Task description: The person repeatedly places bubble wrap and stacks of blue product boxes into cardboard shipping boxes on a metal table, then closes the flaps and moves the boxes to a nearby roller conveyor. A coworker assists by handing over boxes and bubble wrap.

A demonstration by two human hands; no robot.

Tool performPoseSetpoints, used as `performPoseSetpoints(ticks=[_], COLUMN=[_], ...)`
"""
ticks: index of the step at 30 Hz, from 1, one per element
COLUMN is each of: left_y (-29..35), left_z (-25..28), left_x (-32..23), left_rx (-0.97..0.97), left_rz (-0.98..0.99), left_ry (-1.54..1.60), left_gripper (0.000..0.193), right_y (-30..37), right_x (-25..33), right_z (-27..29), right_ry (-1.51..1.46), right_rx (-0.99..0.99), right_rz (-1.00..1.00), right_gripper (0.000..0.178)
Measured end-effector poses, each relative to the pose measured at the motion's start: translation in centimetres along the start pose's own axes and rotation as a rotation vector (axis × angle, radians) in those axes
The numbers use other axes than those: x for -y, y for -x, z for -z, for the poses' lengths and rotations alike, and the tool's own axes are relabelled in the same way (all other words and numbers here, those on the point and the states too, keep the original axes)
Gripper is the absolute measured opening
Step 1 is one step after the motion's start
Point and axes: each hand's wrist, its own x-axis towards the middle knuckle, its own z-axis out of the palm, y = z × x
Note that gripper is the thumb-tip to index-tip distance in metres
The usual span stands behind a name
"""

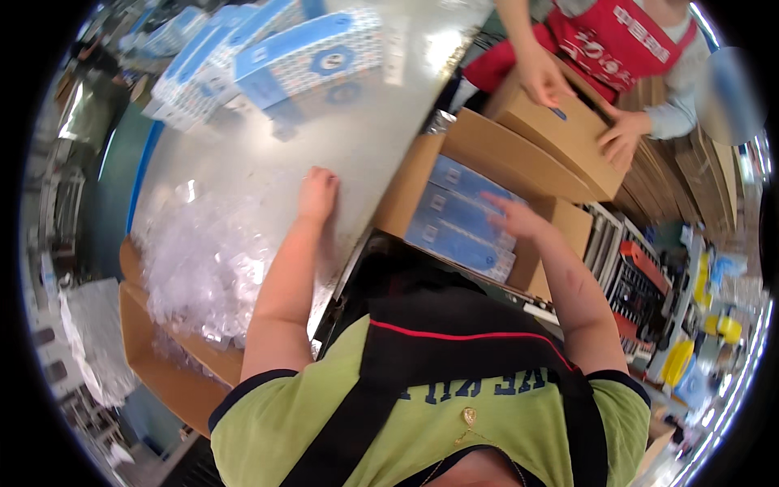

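My left hand (319,193) rests on the metal table (349,138) with its fingers curled in. Whatever may be inside them is hidden. My right hand (519,217) is open, fingers stretched out, over an open cardboard carton (406,191). Inside that carton, several blue boxes (458,213) lie side by side in a row, and my right fingers are close above the ones at the right end. Whether they touch is too blurred to tell.
Patterned blue-and-white boxes (312,57) stand at the table's far side. Clear crumpled plastic (211,260) piles up at left, spilling into another carton (158,365). Across from me, a co-worker in a red apron (621,40) has both hands on a brown carton (552,122).
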Motion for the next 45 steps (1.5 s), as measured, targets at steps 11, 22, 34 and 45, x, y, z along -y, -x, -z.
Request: performPoseSetpoints(ticks=[11,22,34,45], left_y=[-3.1,0.1,-25.7,-36.1], left_z=[-2.5,9.5,26.6,22.2], left_x=[-19.1,5.3,14.5,9.3], left_rx=[0.214,0.087,-0.415,-0.074], left_rz=[-0.516,0.239,0.532,0.188], left_ry=[0.325,-0.595,-0.491,-0.197], left_gripper=[0.034,0.061,0.087,0.111], right_y=[6.1,-4.8,-31.1,-33.0], right_x=[-4.4,15.2,38.8,41.6], right_z=[5.6,8.0,13.1,10.9], right_ry=[-0.631,0.03,0.923,0.919], right_rx=[-0.614,-0.627,-0.469,-0.288], right_rz=[0.148,0.599,0.608,0.845], right_gripper=[0.036,0.039,0.122,0.112])
